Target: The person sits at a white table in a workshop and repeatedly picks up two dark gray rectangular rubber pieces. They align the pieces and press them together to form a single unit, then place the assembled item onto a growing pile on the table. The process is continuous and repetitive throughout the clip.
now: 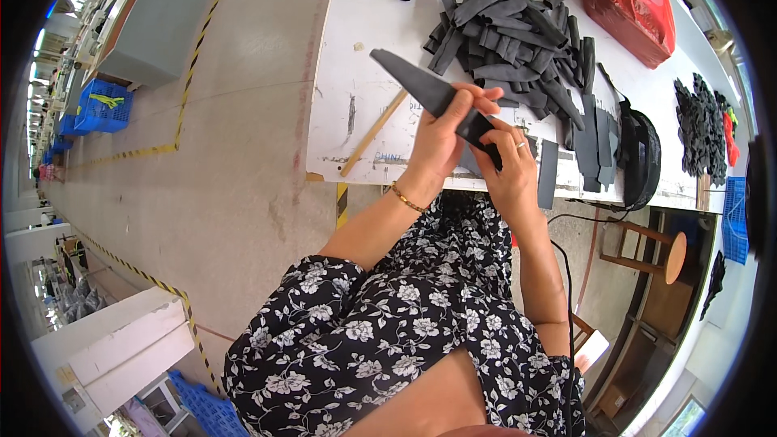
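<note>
strip's [426, 89] lower end hidden by fingers [477, 97]

Worktable clutter beyond the fingers

A heap of dark strips [506, 28] lay on the white table [364, 24] just past the fingers, a wooden stick [374, 132] to their left, a red plastic bag [631, 10] far off to their upper right, and a wooden stool [660, 251] below right of them.

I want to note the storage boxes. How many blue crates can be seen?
3: one blue crate on the floor far left, one at the bottom edge, one far right. Others may be hidden.
</note>
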`<state>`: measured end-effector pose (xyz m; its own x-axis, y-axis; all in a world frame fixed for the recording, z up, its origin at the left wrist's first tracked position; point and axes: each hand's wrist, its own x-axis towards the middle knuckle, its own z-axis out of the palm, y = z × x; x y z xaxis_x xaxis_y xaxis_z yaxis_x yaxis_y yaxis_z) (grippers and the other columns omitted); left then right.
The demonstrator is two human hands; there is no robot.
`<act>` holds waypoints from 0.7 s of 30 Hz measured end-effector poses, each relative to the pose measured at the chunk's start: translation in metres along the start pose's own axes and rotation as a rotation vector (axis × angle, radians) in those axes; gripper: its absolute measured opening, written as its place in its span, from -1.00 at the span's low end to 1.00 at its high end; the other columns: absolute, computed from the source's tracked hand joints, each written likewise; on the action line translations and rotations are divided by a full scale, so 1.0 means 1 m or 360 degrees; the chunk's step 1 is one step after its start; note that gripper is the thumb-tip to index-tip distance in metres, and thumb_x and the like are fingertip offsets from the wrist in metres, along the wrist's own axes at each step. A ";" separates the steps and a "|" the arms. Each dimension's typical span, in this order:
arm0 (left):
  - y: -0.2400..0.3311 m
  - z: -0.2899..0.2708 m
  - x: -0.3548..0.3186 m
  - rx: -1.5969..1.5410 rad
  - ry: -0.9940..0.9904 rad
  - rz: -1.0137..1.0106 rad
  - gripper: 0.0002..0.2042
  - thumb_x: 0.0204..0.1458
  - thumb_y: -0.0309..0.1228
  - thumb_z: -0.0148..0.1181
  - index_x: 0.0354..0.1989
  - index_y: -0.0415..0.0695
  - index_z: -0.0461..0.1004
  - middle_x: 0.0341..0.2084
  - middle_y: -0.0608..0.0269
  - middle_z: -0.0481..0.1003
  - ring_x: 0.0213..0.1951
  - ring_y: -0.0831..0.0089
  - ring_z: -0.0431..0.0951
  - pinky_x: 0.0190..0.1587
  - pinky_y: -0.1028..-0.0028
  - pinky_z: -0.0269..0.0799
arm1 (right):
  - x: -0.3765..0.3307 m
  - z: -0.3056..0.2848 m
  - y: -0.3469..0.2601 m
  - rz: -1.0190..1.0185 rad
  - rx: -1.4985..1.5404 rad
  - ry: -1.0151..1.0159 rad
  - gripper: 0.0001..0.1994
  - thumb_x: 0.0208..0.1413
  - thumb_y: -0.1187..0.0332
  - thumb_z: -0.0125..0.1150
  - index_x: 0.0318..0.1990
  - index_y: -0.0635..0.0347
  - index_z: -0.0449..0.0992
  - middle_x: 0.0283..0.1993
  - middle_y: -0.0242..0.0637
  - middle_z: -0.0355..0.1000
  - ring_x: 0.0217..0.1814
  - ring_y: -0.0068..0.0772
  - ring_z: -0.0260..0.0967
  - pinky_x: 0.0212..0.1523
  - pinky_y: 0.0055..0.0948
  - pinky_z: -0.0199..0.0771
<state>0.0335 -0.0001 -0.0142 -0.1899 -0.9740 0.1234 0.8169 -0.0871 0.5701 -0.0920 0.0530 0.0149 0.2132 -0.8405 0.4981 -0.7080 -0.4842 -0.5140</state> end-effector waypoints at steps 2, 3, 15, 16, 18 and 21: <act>-0.006 0.002 -0.003 -0.0025 -0.0035 -0.0035 -0.77 0.30 -0.28 -0.03 -0.12 -0.20 0.44 -0.28 0.08 0.58 0.11 0.17 0.47 0.14 0.21 0.41 | 0.011 0.002 -0.004 -0.0004 0.0004 -0.0077 -0.64 -0.15 0.61 0.33 -0.17 0.25 0.35 -0.09 -0.06 0.40 -0.03 0.07 0.36 -0.03 -0.10 0.37; -0.007 0.003 -0.004 -0.0139 0.0032 -0.0066 -0.76 0.30 -0.26 -0.03 -0.13 -0.19 0.44 -0.26 0.07 0.58 0.11 0.17 0.47 0.14 0.20 0.41 | 0.017 0.002 -0.008 -0.0005 0.0002 -0.0109 -0.65 -0.14 0.60 0.33 -0.17 0.25 0.36 -0.09 -0.06 0.40 -0.02 0.07 0.36 -0.04 -0.11 0.38; -0.018 0.004 -0.006 -0.0384 0.0088 -0.0151 -0.71 0.29 -0.16 -0.04 -0.12 -0.15 0.41 -0.20 0.14 0.58 0.18 0.17 0.39 0.22 0.20 0.30 | 0.012 0.004 0.008 -0.0037 0.0164 -0.0039 -0.83 0.01 0.57 0.25 -0.23 0.31 0.43 -0.12 -0.06 0.42 -0.23 0.06 0.45 -0.25 -0.16 0.49; -0.022 0.003 -0.010 -0.0490 0.0092 -0.0218 -0.71 0.30 -0.17 -0.06 -0.11 -0.15 0.41 -0.17 0.15 0.57 0.20 0.19 0.37 0.24 0.23 0.27 | 0.010 0.007 0.008 0.0019 0.0162 -0.0057 -0.83 0.01 0.58 0.25 -0.24 0.32 0.43 -0.13 -0.06 0.42 -0.23 0.07 0.45 -0.25 -0.16 0.49; -0.019 0.002 -0.010 -0.0392 0.0155 -0.0272 -0.71 0.31 -0.18 -0.08 -0.09 -0.15 0.41 -0.16 0.14 0.56 0.19 0.19 0.38 0.25 0.23 0.25 | 0.007 0.011 0.008 0.0133 0.0149 -0.0095 -0.84 0.01 0.58 0.25 -0.25 0.32 0.42 -0.14 -0.07 0.42 -0.22 0.07 0.45 -0.25 -0.16 0.49; -0.020 -0.001 -0.011 -0.0299 0.0140 -0.0274 -0.70 0.32 -0.18 -0.11 -0.06 -0.16 0.40 -0.14 0.12 0.56 0.18 0.17 0.40 0.24 0.20 0.28 | 0.001 0.008 0.003 0.0170 0.0122 -0.0108 -0.84 0.00 0.57 0.25 -0.27 0.32 0.41 -0.17 -0.06 0.43 -0.24 0.07 0.45 -0.27 -0.16 0.47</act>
<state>0.0198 0.0120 -0.0283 -0.2933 -0.9553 -0.0379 0.8650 -0.2820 0.4150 -0.0884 0.0484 0.0086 0.1862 -0.9013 0.3910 -0.6762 -0.4063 -0.6145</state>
